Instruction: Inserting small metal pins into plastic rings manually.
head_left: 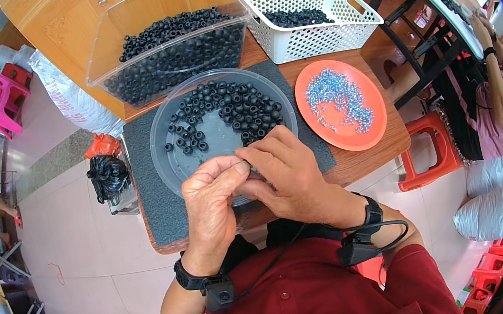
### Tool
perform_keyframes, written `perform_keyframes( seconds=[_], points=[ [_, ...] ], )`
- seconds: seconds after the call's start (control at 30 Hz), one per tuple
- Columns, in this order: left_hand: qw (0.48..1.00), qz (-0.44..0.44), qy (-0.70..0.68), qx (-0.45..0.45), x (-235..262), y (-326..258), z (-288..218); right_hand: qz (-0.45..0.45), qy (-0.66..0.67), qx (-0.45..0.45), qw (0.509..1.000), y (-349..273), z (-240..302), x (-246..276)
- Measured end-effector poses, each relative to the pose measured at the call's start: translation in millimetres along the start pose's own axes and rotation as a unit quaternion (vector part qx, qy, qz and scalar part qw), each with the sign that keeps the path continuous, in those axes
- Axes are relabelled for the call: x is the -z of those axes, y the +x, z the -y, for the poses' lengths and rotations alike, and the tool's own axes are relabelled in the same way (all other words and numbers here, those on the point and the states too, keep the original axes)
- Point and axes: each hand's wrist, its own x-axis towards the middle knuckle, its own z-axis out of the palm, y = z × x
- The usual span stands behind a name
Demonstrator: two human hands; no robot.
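Note:
My left hand (213, 195) and my right hand (287, 171) meet over the near edge of a clear round tub (157, 116). Both are closed, thumbs and fingertips pinched together; whatever lies between them is too hidden to name. Small black ring-like pieces with a hole through them (251, 108) lie in the tub, heaped at its right and loose at its left. Right of the tub, an orange plate (363, 139) bears many tiny shiny silver-blue pieces (340, 95).
The tub rests on a dark grey mat (163, 216) on a wooden table (386, 146). Behind stand a clear bin (104, 62) and a white perforated basket (287, 47), both with black pieces. A red stool (429, 150) and a co-worker's arm (500, 81) are at the right.

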Motion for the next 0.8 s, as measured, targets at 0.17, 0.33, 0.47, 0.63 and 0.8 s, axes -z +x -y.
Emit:
perform_keyframes(
  seconds=[0.17, 0.33, 0.47, 0.63, 0.8],
  points=[
    [1.0, 0.018, 0.006, 0.014, 0, -1, -1, -0.031, -0.068, 0.045, 0.996, -1, -2, -5],
    [0.997, 0.061, 0.045, 0.033, 2, -3, -5, -0.058, -0.065, 0.041, 0.995, -6, -10, -5],
    [0.992, 0.092, 0.089, 0.002, 4, -3, -2, -0.067, -0.057, 0.053, 0.995, -7, -10, -6],
    [0.995, 0.054, 0.088, -0.013, -4, -6, 1, -0.077, -0.061, 0.07, 0.993, -8, -10, -8],
    [0.997, 0.033, 0.072, -0.012, -3, -7, 4, -0.047, -0.081, 0.087, 0.992, -6, -7, -5]
  ],
)
